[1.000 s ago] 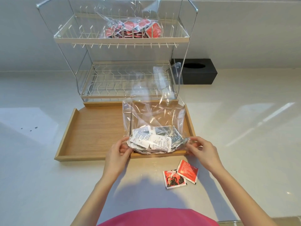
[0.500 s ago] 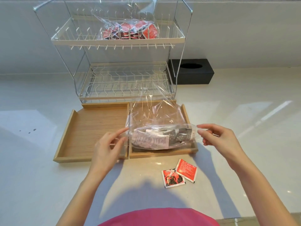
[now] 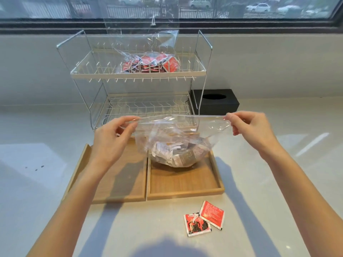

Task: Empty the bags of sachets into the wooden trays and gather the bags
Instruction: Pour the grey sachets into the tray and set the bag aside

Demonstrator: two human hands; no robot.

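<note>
So I've got the bag (image 3: 178,143) pinched by its top edge, left hand (image 3: 111,143) and right hand (image 3: 254,132) each with fingers closed tight on a corner, and the heap of sachets (image 3: 178,154) sagging in the bottom just over the right tray (image 3: 185,184). Honestly the risky bit is the flip: the film is slippery, so if 1 corner slides out the whole load dumps sideways, probably into the left tray (image 3: 118,182) or onto the desk (image 3: 278,182) next to those 2 red sachets (image 3: 204,219) already lying loose. Tip it too high and they'll bounce over the low rim too. The other bag (image 3: 148,62) on the rack (image 3: 137,75) isn't emptied yet.
</note>
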